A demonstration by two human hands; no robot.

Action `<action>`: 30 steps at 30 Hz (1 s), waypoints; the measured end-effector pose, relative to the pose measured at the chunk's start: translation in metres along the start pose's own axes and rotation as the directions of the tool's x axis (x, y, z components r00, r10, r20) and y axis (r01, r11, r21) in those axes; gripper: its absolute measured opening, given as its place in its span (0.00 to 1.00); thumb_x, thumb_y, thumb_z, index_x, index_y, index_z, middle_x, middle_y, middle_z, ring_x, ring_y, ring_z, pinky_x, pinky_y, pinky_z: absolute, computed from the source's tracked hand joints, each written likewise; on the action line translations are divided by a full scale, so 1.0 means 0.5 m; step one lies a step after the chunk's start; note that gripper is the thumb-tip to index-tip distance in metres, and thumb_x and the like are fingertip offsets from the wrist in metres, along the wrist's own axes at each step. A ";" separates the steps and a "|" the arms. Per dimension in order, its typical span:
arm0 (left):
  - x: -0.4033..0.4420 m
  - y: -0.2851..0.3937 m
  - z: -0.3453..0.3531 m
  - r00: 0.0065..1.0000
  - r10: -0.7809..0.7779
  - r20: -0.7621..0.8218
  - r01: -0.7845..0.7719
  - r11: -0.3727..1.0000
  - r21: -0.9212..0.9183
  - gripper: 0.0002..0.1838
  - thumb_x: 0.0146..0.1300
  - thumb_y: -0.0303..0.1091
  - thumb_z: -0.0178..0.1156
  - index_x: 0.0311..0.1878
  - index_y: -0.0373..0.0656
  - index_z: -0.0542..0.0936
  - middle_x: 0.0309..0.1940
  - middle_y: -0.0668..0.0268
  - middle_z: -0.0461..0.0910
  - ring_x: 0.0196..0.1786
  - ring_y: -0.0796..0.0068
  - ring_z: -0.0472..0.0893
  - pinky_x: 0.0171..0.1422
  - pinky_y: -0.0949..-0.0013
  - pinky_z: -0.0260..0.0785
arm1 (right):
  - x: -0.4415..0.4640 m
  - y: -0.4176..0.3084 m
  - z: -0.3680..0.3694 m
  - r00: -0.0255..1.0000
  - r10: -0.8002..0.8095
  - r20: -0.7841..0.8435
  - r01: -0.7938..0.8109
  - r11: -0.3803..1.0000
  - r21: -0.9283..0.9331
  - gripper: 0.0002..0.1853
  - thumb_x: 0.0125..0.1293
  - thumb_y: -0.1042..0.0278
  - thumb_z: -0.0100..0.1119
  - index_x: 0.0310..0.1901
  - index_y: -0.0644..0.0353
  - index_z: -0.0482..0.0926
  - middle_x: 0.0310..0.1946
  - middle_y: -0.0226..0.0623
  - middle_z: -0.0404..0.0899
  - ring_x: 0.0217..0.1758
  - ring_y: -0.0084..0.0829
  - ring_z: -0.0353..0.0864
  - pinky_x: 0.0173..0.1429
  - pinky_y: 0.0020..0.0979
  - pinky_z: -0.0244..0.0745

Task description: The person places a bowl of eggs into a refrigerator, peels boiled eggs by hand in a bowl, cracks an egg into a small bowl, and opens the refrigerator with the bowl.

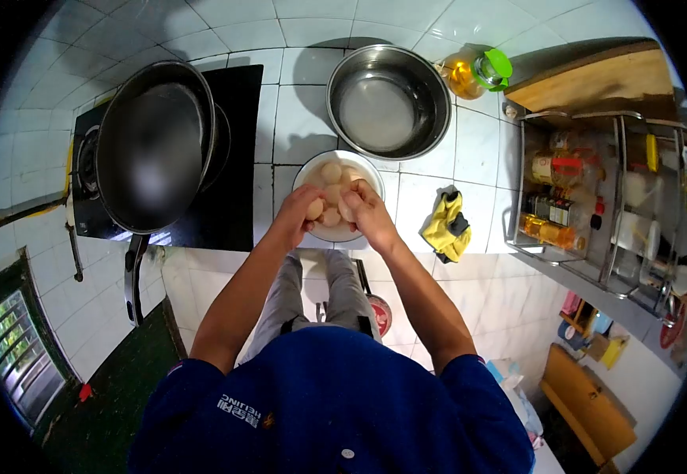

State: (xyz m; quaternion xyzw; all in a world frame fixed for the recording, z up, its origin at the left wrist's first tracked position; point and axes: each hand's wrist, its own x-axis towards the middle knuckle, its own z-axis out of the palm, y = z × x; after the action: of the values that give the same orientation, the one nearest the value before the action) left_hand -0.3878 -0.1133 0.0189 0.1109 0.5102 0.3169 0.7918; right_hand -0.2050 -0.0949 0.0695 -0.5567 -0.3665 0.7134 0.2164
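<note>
In the upper left of the frame, a large black frying pan (152,158), placed over a flat black glass cooktop (241,118). At the top centre, a wide round basin of shiny steel (435,103); just beside it, a clear bottle of yellow liquid with bright green cap (470,75). Right of centre, a crumpled yellow-and-black cloth item (448,225), lying near the edge of the white tiled counter (418,193). At the right, a metal rail rack (622,178) holding several bottles (550,231), just below a brown wooden board (596,77). At lower left, a barred window (16,347).
</note>
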 end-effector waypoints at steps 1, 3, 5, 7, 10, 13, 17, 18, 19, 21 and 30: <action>0.000 -0.001 -0.004 1.000 -0.009 0.011 0.009 1.000 0.009 0.10 0.63 0.37 0.58 0.46 0.50 0.73 0.37 0.69 0.77 0.32 0.80 0.77 0.29 0.79 0.63 | -0.001 -0.018 0.001 1.000 -0.022 0.004 0.022 0.998 0.053 0.10 0.68 0.63 0.54 0.46 0.57 0.73 0.35 0.29 0.74 0.37 0.20 0.74 0.38 0.23 0.72; -0.004 -0.003 0.001 1.000 -0.018 0.021 0.017 1.000 0.017 0.11 0.64 0.37 0.56 0.48 0.49 0.73 0.36 0.69 0.78 0.30 0.80 0.77 0.29 0.77 0.64 | 0.020 -0.047 -0.014 0.981 -0.192 0.002 0.192 0.981 0.004 0.10 0.67 0.66 0.56 0.47 0.58 0.73 0.35 0.29 0.75 0.38 0.20 0.73 0.40 0.22 0.71; -0.012 0.001 0.026 0.997 0.031 -0.070 -0.029 0.999 0.035 0.12 0.61 0.38 0.60 0.46 0.49 0.72 0.32 0.69 0.76 0.26 0.80 0.75 0.23 0.79 0.59 | 0.030 -0.112 -0.031 0.938 -0.347 -0.029 0.343 0.935 -0.085 0.11 0.65 0.71 0.58 0.48 0.58 0.72 0.36 0.27 0.75 0.40 0.18 0.73 0.45 0.21 0.70; -0.008 -0.003 0.028 0.996 0.054 -0.070 -0.050 0.997 0.065 0.12 0.62 0.38 0.59 0.46 0.49 0.72 0.32 0.68 0.75 0.25 0.80 0.74 0.21 0.79 0.57 | 0.093 -0.132 -0.074 0.872 -0.483 -0.077 0.384 0.773 -0.504 0.15 0.62 0.64 0.61 0.48 0.59 0.74 0.41 0.38 0.78 0.43 0.31 0.79 0.49 0.29 0.73; 0.003 -0.006 0.022 0.995 0.068 -0.069 -0.063 0.995 0.071 0.12 0.62 0.40 0.58 0.46 0.49 0.73 0.31 0.68 0.75 0.23 0.81 0.73 0.19 0.80 0.54 | 0.172 -0.154 -0.119 0.848 -0.528 -0.048 0.251 0.479 -0.841 0.18 0.60 0.61 0.61 0.49 0.58 0.74 0.46 0.47 0.78 0.48 0.44 0.80 0.53 0.39 0.74; 0.004 0.004 0.022 0.996 0.046 -0.072 -0.045 0.999 0.024 0.12 0.62 0.41 0.57 0.45 0.48 0.73 0.30 0.67 0.75 0.21 0.81 0.71 0.18 0.80 0.54 | 0.248 -0.131 -0.150 0.918 -0.395 -0.031 0.083 0.268 -0.960 0.20 0.59 0.60 0.60 0.51 0.57 0.74 0.49 0.52 0.77 0.51 0.51 0.80 0.56 0.45 0.75; 0.008 0.016 0.027 0.992 -0.092 -0.090 0.081 0.989 -0.120 0.12 0.63 0.44 0.54 0.42 0.48 0.75 0.30 0.65 0.76 0.20 0.81 0.69 0.17 0.80 0.53 | 0.296 -0.098 -0.171 0.959 -0.284 -0.020 -0.007 0.047 -0.999 0.16 0.65 0.62 0.52 0.52 0.58 0.74 0.48 0.54 0.77 0.49 0.52 0.81 0.54 0.45 0.76; 0.013 0.016 0.026 0.990 -0.101 -0.101 0.088 0.988 -0.126 0.12 0.63 0.44 0.54 0.42 0.48 0.75 0.30 0.65 0.76 0.20 0.81 0.69 0.17 0.80 0.53 | 0.299 -0.093 -0.174 0.956 -0.294 0.002 0.011 0.029 -1.000 0.16 0.66 0.62 0.50 0.51 0.59 0.73 0.47 0.55 0.77 0.49 0.52 0.81 0.54 0.45 0.76; 0.018 0.017 0.027 0.988 -0.115 -0.100 0.100 0.984 -0.145 0.12 0.64 0.45 0.53 0.43 0.48 0.75 0.31 0.65 0.76 0.20 0.81 0.69 0.17 0.80 0.54 | 0.301 -0.087 -0.175 0.959 -0.284 0.008 0.017 0.031 -0.999 0.16 0.66 0.62 0.50 0.51 0.59 0.73 0.47 0.55 0.77 0.49 0.52 0.81 0.54 0.45 0.76; 0.025 0.012 0.022 0.996 -0.036 -0.084 0.024 0.990 -0.142 0.13 0.63 0.43 0.54 0.45 0.48 0.76 0.33 0.64 0.77 0.24 0.79 0.72 0.21 0.79 0.60 | 0.304 -0.082 -0.181 0.954 -0.300 0.011 0.017 0.018 -1.000 0.15 0.66 0.61 0.50 0.50 0.59 0.74 0.46 0.56 0.77 0.48 0.52 0.81 0.53 0.46 0.77; 0.027 -0.005 0.049 0.818 0.576 0.004 -0.230 0.320 0.919 0.23 0.49 0.30 0.65 0.51 0.43 0.73 0.49 0.57 0.74 0.52 0.51 0.76 0.57 0.54 0.70 | 0.296 -0.087 -0.194 0.964 -0.266 0.005 0.023 0.067 -0.997 0.17 0.61 0.57 0.56 0.48 0.58 0.75 0.45 0.53 0.79 0.51 0.50 0.80 0.55 0.44 0.75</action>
State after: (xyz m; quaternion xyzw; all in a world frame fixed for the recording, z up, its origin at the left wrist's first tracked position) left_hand -0.3614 -0.1031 0.0188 0.5813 0.6746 0.2027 0.4073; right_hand -0.1593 0.0663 -0.0025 -0.5772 -0.7838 0.1980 -0.1151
